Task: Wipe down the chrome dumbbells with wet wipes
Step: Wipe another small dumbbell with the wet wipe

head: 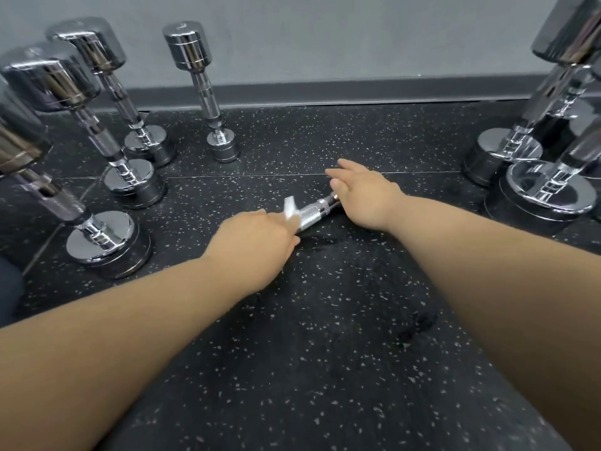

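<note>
Your dumbbell [318, 211] lies on its side on the black speckled floor [292, 336], in the middle of the view, its ridged handle running from lower left to upper right between your two hands. Your left hand [257, 237] covers the near end of the bar, and its fingers are curled in, pinching a white wipe [290, 206] against the handle; a fold of the wipe sticks up just past your fingertips. Your right hand [364, 193] rests on the far end of the dumbbell with its fingers stretched out and fairly straight, pointing left; it hides that end, so whether the thumb hooks under the metal is hard to say. Both weight heads are covered by your hands. To your left, four upright dumbbells [133, 182] stand on end on the floor in a loose curve, the farthest one close to the grey wall [325, 37] and its dark baseboard [325, 92]. To your right, more upright dumbbells [549, 190] stand bunched together at the edge of the view, well apart from the one under your hands.
</note>
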`<state>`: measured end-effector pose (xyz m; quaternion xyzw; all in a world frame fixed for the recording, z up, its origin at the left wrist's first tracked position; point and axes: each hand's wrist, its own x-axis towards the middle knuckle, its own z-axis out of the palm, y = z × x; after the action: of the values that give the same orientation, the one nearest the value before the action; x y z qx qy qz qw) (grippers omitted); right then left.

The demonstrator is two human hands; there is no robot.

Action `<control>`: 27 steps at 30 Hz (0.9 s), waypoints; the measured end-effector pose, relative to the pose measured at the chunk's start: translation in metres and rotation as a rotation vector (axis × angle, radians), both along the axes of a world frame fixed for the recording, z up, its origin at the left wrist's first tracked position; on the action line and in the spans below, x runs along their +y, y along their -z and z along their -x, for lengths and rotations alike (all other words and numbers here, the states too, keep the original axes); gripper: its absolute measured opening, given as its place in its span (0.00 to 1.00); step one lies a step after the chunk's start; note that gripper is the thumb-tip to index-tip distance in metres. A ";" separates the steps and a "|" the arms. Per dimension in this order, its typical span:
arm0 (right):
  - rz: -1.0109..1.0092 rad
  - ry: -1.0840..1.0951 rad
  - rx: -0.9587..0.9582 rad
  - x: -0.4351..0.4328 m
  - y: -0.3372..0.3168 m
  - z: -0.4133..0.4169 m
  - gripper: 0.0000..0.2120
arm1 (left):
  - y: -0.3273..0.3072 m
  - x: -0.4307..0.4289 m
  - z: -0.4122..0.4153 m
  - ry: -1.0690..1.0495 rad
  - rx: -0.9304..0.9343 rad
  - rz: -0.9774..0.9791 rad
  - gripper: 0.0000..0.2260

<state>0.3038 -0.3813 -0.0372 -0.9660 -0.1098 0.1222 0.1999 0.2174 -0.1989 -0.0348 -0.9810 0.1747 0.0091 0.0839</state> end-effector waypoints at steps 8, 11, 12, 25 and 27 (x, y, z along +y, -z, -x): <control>0.233 0.004 -0.066 -0.019 -0.009 0.038 0.26 | 0.004 -0.007 0.024 0.120 -0.034 0.142 0.18; 0.288 -0.083 -0.135 -0.007 -0.012 0.057 0.29 | 0.002 0.012 0.049 -0.006 -0.058 0.480 0.12; 0.283 -0.138 -0.149 0.001 -0.012 0.064 0.28 | 0.001 0.015 0.054 -0.073 -0.033 0.593 0.14; 0.328 -0.457 -0.118 0.026 -0.026 0.109 0.10 | -0.022 0.010 0.077 -0.143 0.277 0.548 0.35; 0.270 -0.437 -0.075 0.017 -0.037 0.128 0.11 | -0.039 0.008 0.092 -0.119 0.258 0.587 0.34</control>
<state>0.1754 -0.3640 0.0001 -0.9411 -0.3058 0.1400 0.0338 0.1253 -0.1907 0.0043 -0.9626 0.1212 0.0877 -0.2261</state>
